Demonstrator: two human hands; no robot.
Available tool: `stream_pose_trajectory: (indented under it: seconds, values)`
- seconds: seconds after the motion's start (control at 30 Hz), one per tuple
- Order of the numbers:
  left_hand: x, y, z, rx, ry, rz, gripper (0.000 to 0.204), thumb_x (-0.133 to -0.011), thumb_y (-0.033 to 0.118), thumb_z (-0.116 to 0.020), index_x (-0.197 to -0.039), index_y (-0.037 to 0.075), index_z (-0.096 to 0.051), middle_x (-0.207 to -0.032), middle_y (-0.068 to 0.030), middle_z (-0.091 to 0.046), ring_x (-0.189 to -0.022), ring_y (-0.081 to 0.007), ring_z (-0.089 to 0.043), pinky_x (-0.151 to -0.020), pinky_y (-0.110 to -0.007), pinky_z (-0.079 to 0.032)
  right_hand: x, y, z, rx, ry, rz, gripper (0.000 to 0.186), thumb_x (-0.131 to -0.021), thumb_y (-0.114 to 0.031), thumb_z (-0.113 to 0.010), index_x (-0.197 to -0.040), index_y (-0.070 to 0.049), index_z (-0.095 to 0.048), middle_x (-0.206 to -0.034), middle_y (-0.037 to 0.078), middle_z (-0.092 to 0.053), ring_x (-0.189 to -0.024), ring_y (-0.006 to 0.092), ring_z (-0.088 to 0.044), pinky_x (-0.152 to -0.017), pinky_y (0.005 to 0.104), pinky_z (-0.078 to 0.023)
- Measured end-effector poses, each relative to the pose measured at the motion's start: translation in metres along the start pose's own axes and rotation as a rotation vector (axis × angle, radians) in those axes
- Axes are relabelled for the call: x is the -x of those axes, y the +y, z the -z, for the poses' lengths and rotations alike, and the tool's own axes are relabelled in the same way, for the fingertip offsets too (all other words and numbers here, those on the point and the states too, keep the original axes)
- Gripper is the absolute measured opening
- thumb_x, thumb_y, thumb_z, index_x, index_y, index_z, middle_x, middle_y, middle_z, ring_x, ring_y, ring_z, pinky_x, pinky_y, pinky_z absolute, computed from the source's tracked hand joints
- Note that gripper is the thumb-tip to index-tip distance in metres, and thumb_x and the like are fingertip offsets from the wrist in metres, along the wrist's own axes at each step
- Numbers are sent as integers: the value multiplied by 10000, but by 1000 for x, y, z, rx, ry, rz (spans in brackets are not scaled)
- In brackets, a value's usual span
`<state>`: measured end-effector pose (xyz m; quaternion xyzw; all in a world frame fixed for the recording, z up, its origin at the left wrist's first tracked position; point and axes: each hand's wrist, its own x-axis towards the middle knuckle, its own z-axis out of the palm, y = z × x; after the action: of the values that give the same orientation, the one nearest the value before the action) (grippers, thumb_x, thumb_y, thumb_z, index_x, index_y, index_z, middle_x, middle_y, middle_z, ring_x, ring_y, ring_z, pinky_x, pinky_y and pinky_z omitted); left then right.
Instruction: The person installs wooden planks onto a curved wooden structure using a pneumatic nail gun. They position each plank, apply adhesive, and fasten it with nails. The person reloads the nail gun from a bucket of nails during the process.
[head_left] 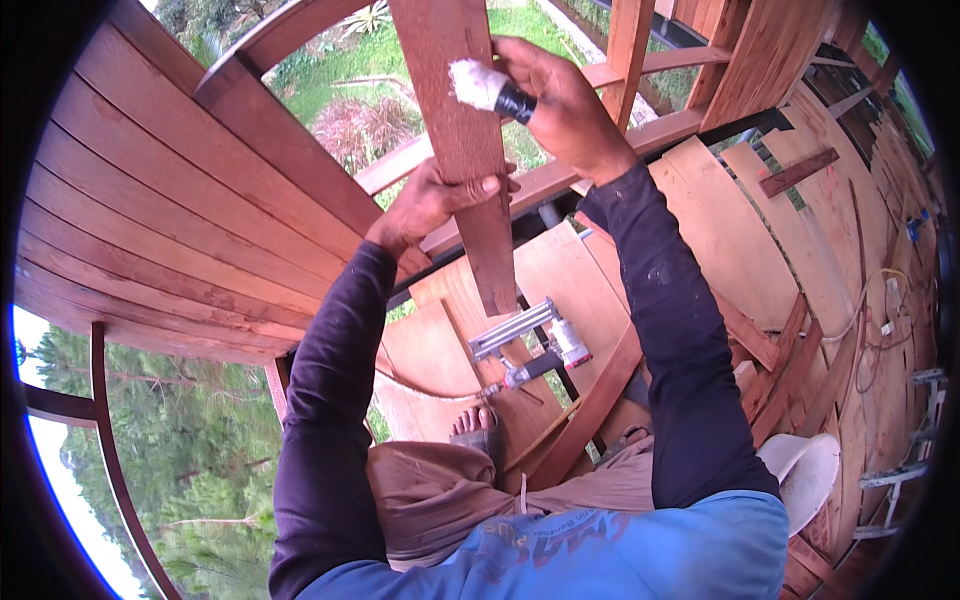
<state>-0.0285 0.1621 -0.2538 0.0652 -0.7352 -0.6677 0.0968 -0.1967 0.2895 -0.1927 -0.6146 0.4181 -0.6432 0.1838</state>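
Observation:
A reddish-brown wooden board (437, 75) stands lengthwise before me, its narrow lower end hanging above the floor. My left hand (432, 205) grips it low down, thumb across the face and fingertips round the right edge. Higher up, my right hand (565, 105) holds the right edge, its fingers partly hidden behind the board. White wrapping bound with black tape covers the right thumb (485, 88). Below the board's end, a nail gun (545, 350) with a silver magazine lies on the plywood (430, 345), touched by neither hand.
A slatted wooden wall (170, 210) rises at left, and open railing frames (655, 130) stand ahead. Gaps show between plywood floor sheets. Loose planks (600, 400) lie by my feet. A thin hose (425, 390) runs to the nail gun. A white rounded object (810, 475) sits at right.

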Motion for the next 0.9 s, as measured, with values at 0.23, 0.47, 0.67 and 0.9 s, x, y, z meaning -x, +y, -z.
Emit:
stream_pose_trajectory:
  seconds: [0.23,0.47,0.67,0.9]
  values:
    - [3,-8,13,-12,-54,-7,402,-931,262,-762,-1234,14,-673,-1102,-93,-752,-1060,-189,-697,-983,-352,-528,-6,-2,-25,-38,36,-62,408,-975,-195,-677,-1311,23,-597,-1208,76,-684,-1109,129,-635,-979,283,-499]
    - [10,-19,22,-80,55,-30,306,-940,223,-755,-1169,33,-683,-1095,-68,-751,-1040,-146,-680,-939,-333,-529,-11,15,-53,-233,62,-55,560,-909,-161,-758,-1364,38,-500,-1211,110,-685,-1076,157,-665,-981,303,-514]
    - [6,-56,2,-617,483,-252,310,-930,101,-643,-1215,7,-564,-1060,-220,-683,-990,-369,-670,-849,-454,-512,-12,31,-93,362,421,182,1016,-796,-61,-811,-1550,21,-134,-1383,254,-477,-1257,334,-564,-1032,384,-487]
    - [5,-23,1,-595,290,-267,495,-910,195,-758,-1302,14,-515,-1170,-194,-642,-1058,-328,-628,-917,-438,-492,-10,41,-60,-366,300,-37,538,-974,-182,-682,-1425,50,-501,-1251,83,-657,-1119,169,-659,-946,355,-585]
